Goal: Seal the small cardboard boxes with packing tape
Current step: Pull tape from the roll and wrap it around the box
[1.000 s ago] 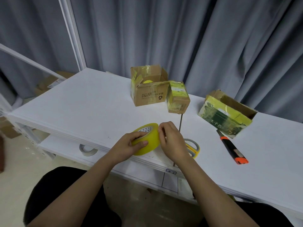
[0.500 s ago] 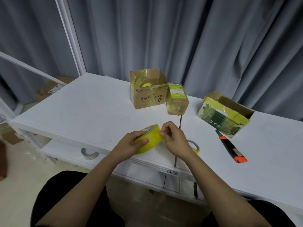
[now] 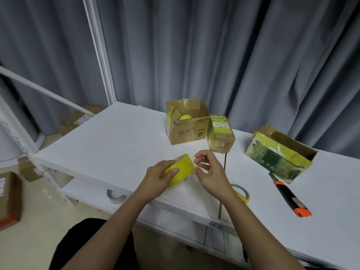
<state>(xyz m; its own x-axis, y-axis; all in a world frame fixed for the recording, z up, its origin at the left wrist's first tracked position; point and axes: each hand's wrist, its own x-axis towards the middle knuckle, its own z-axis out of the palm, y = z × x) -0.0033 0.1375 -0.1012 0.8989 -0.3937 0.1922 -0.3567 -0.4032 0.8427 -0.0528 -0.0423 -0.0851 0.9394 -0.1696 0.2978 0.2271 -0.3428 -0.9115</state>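
My left hand (image 3: 158,177) grips a roll of yellow packing tape (image 3: 182,169) just above the white table (image 3: 120,145). My right hand (image 3: 212,172) is at the roll's right side, with thumb and fingertips pinched at the tape's edge; whether it holds the loose end is unclear. Behind stand three cardboard boxes: an open brown one (image 3: 187,125) with a yellow roll inside, a small one wrapped in yellow tape (image 3: 221,134) touching its right side, and an open green-and-yellow one (image 3: 278,154) lying tilted at the right.
An orange-and-black utility knife (image 3: 290,197) lies right of my right arm. Scissors with yellow handles (image 3: 242,193) are partly hidden under my right wrist. A white tape roll (image 3: 116,196) sits on the lower shelf. Cardboard boxes (image 3: 8,199) stand on the floor at left.
The camera has tilted, so the table sits lower in view. My right fingers have moved from resting on the roll to a pinch at its right edge.
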